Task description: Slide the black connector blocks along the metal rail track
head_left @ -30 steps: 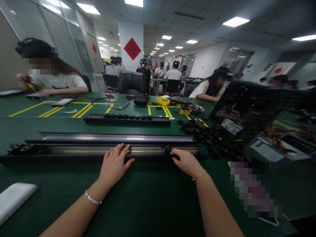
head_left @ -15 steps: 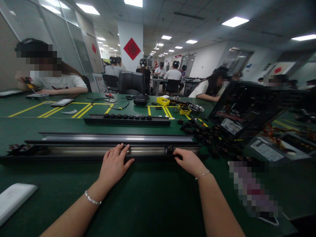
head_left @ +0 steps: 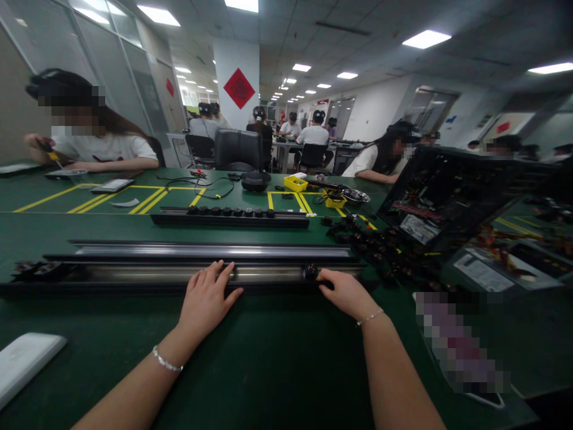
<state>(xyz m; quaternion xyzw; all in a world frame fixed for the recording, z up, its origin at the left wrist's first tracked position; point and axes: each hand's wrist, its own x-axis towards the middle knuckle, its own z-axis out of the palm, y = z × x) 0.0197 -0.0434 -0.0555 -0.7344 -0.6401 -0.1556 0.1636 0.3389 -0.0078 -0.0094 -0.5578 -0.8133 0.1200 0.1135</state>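
A long black rail (head_left: 264, 275) with a shiny metal strip inside lies across the green table in front of me. My left hand (head_left: 206, 298) rests on its middle with the fingers stretched out, holding nothing. Toward the rail's right end, my right hand (head_left: 344, 292) has its fingers closed on a small black round part (head_left: 310, 272), which sits in the channel; the fingertips are partly hidden. Several small dark parts (head_left: 33, 270) sit in the left end of the rail. Just behind it lies a second black rail (head_left: 215, 251) with a bright strip.
Farther back stands a shorter rail (head_left: 230, 221) carrying several black round parts. To the right are a heap of small black parts (head_left: 385, 254), an open computer case (head_left: 447, 197) and a metal box (head_left: 486, 269). A white object (head_left: 29, 364) lies front left. Co-workers sit opposite.
My right hand and the small black round part have shifted slightly to the right along the rail. My left hand has stayed in place.
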